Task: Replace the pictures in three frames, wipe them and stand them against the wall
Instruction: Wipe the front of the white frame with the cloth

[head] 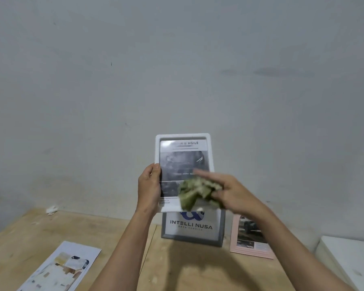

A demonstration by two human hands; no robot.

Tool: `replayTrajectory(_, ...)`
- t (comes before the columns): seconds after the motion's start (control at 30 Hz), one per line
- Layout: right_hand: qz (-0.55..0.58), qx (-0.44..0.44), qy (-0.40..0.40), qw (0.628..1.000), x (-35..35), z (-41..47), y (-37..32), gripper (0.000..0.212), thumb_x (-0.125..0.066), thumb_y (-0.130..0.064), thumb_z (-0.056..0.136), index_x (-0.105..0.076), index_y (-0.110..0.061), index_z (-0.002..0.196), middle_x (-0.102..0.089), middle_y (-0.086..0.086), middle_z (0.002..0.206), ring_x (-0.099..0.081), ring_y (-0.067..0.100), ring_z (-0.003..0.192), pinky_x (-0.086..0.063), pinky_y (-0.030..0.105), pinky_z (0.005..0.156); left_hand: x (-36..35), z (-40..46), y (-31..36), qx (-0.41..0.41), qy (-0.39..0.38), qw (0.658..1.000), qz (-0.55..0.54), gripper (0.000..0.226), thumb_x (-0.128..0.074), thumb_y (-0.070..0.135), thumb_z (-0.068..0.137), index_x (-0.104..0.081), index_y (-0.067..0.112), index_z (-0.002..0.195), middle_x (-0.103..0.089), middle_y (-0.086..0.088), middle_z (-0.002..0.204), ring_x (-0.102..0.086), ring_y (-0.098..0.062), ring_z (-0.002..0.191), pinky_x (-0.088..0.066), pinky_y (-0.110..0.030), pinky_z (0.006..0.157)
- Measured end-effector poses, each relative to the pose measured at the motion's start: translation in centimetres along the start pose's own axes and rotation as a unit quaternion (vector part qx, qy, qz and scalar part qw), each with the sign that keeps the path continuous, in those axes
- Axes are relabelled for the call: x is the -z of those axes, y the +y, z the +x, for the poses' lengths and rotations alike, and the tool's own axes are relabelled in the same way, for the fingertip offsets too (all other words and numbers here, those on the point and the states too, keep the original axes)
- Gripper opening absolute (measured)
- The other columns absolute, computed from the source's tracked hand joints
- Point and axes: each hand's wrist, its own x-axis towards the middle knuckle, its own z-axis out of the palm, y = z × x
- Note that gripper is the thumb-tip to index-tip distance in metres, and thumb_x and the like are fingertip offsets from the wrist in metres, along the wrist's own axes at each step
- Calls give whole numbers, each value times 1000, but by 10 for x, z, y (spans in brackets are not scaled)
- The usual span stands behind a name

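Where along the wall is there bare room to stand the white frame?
Bare tabletop runs along the wall left of the grey frame, beyond the loose print. To the right it is crowded: the pink frame stands close beside the grey one.

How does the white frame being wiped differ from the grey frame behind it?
The white frame is held up in the air by the left hand, while the grey frame stands on the wooden table against the wall. The white frame shows a dark photo page; the grey frame shows an "INTELLI NUSA" logo. The right hand holds a green cloth against the white frame; nothing touches the grey one. Both stand in portrait.
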Motion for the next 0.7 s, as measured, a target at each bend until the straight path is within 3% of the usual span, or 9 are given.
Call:
replayTrajectory(0.07, 22, 73, 135, 988, 12, 12, -22, 73, -43, 13, 85, -56, -44, 129, -61, -17, 122, -64, 3, 95, -51, 11, 73, -10, -6, 5, -5, -36, 999, 5, 33, -47, 35, 104, -69, 15, 91, -75, -14, 91, -72, -30, 79, -62, -48, 69)
replayTrajectory(0.1, -32, 118, 202, 972, 17, 23, -31, 70, -45, 12, 84, -55, -37, 133, -60, -17, 124, -61, 4, 103, -49, 12, 83, -16, -9, 8, -13, -56, 998, 5, 33, -47, 35, 104, -69, 15, 90, -74, -15, 91, -71, -30, 79, -62, -48, 70)
replayTrajectory(0.17, -212, 175, 269, 923, 20, 43, -40, 64, -55, 6, 83, -49, -23, 140, -56, -6, 136, -49, 16, 121, -39, 27, 104, -28, -16, 12, -32, -93, 995, -6, 31, -48, 31, 104, -69, 13, 91, -73, -20, 94, -70, -34, 81, -60, -51, 73)
replayTrajectory(0.23, -356, 176, 252, 882, 11, 56, -37, 63, -64, -9, 85, -44, -20, 144, -44, 2, 149, -36, 24, 135, -28, 39, 114, -38, -21, 14, -36, -99, 994, -37, 31, -49, 27, 104, -66, 3, 95, -70, -27, 95, -66, -35, 79, -58, -49, 72)
replayTrajectory(0.33, -430, 213, 188, 857, -20, 55, -18, 63, -66, -16, 84, -44, -24, 143, -38, 0, 153, -27, 21, 144, -21, 45, 118, -42, -25, 19, 7, -71, 989, -129, 43, -47, 33, 102, -65, -6, 102, -71, -20, 89, -67, -30, 72, -58, -36, 61)
replayTrajectory(0.43, -401, 237, 127, 876, -47, 42, 2, 68, -70, -5, 73, -53, -25, 136, -49, -1, 145, -36, 18, 139, -19, 42, 118, -29, -19, 20, 49, -71, 978, -189, 59, -44, 51, 101, -69, -1, 116, -72, -23, 111, -70, -37, 100, -56, -47, 88)
replayTrajectory(0.5, -375, 237, 77, 893, -54, 32, 12, 65, -69, 2, 69, -60, -22, 129, -55, 0, 140, -40, 18, 137, -16, 39, 118, -19, -13, 19, 52, -57, 983, -169, 56, -48, 42, 101, -64, -8, 119, -68, -30, 114, -67, -41, 102, -52, -53, 93)
replayTrajectory(0.63, -356, 221, -14, 908, -60, 17, 16, 61, -56, 10, 70, -67, -20, 122, -62, -2, 131, -44, 16, 134, -17, 34, 119, -10, -6, 18, 23, -5, 996, -85, 23, -55, 20, 99, -69, 3, 95, -76, -8, 84, -72, -23, 78, -59, -30, 64)
replayTrajectory(0.7, -309, 165, -52, 935, -55, 14, 8, 54, -57, 8, 77, -68, -25, 119, -66, -14, 118, -53, 14, 120, -30, 32, 111, -9, -6, 15, 34, -4, 997, -62, 22, -55, 21, 99, -69, 6, 89, -73, -6, 82, -69, -21, 76, -57, -32, 66)
